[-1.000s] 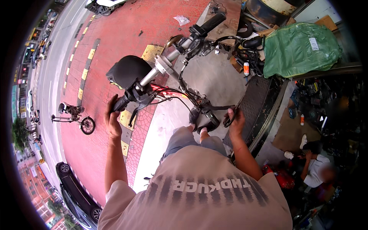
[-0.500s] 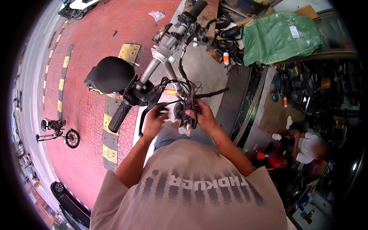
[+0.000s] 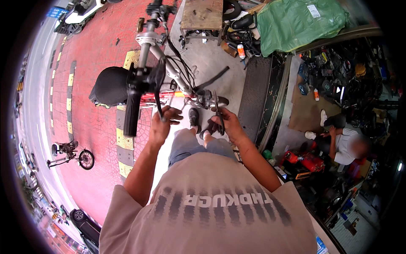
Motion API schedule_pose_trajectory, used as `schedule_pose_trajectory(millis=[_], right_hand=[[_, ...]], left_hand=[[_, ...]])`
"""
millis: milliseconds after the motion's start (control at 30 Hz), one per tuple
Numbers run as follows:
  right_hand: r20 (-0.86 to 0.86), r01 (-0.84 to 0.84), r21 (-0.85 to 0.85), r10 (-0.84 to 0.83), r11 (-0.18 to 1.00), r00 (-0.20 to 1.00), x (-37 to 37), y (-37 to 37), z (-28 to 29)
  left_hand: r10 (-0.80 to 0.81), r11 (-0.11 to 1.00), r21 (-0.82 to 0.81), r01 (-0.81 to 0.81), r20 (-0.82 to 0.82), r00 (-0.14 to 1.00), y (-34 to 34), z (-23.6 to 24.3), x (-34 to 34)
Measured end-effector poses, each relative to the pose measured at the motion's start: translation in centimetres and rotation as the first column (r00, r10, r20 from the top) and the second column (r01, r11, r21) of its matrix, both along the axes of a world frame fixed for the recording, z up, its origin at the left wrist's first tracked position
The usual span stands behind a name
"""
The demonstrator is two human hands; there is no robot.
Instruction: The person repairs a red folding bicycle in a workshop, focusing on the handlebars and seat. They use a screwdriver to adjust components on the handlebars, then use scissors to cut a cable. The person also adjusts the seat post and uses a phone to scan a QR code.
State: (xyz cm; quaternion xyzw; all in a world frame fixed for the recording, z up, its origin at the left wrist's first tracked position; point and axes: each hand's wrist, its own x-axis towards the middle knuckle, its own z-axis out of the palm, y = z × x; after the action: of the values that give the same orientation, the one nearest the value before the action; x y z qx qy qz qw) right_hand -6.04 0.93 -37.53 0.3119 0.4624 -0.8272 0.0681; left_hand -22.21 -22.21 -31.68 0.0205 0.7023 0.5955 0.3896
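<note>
My left hand (image 3: 164, 123) is just below the brake lever (image 3: 158, 95), its fingers bent and apart with nothing visible between them. A pinch of my right hand (image 3: 229, 125) holds a thin black cable-like length (image 3: 218, 108), standing upright above my shoes. Ahead of both hands stands a bicycle-like frame, with a silver handlebar stem (image 3: 146, 40), a black grip (image 3: 132, 114) and a red and orange tube (image 3: 163, 95). Loose black cables (image 3: 182, 63) hang from the handlebar, and one dark cable end (image 3: 213, 78) sticks out to the right.
A black mesh-covered seat (image 3: 112, 84) is left of the handlebar. Farther ahead are a wooden table (image 3: 202, 16) and a green wrapped bundle (image 3: 298, 27). At right, a person (image 3: 344, 146) sits among parts beside a red machine (image 3: 306, 160). A stripped small bike (image 3: 69, 153) stands at left.
The handlebar has shifted left and upright in view, away from my hands. The cable bundle is now apart from my fingers, while my right hand keeps the thin black length.
</note>
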Motion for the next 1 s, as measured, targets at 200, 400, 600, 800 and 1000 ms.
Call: schedule_pose_trajectory(millis=[200, 400, 600, 800, 1000], right_hand=[[0.048, -0.049, 0.062, 0.047, 0.997, 0.998, 4.7, 3.2, -2.3], [0.094, -0.043, 0.112, 0.032, 0.993, 0.995, 6.5, 4.7, -2.9], [-0.043, -0.082, 0.641, 0.142, 0.763, 0.989, 5.8, 4.8, 0.5], [0.09, -0.084, -0.16, 0.099, 0.984, 0.991, 5.6, 5.7, -1.0], [0.111, -0.426, -0.228, 0.458, 0.876, 0.882, 5.2, 3.4, -6.7]], left_hand=[[0.114, 0.993, 0.036, -0.113, -0.022, 0.993, -0.9, -0.1, -0.3], [0.084, 0.996, -0.011, -0.084, -0.029, 0.996, 0.9, -0.9, 0.5], [0.165, 0.985, -0.059, -0.161, 0.072, 0.984, 3.3, -0.9, 2.5], [0.239, 0.968, -0.018, -0.251, 0.37, 0.897, 2.6, -3.9, 3.3], [0.136, 0.92, 0.21, -0.33, 0.62, 0.773, -0.2, -5.3, 1.3]])
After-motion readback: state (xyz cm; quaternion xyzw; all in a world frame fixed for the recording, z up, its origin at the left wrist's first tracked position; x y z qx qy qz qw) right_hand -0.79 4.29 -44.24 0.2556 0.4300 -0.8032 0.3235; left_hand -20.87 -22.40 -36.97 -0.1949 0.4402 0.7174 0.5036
